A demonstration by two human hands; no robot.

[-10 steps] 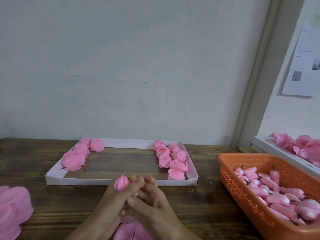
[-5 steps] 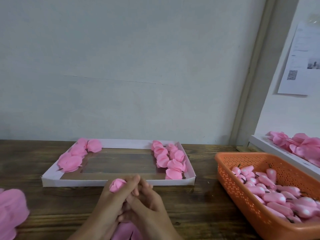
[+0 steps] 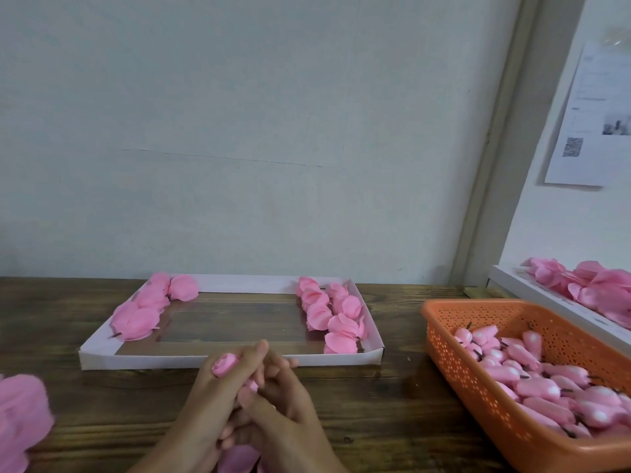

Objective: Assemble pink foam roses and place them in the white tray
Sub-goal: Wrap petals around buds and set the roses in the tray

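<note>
Both hands met low in the centre of the view, forearms entering from the bottom edge. The left hand [image 3: 215,397] was curled round a bud [image 3: 225,365], with one finger stretched up and to the right beside the bud's top. The right hand [image 3: 290,411] lay against the left, fingers curled and thumb pressed toward the left palm; whether it also pinched the bud was hidden.
</note>
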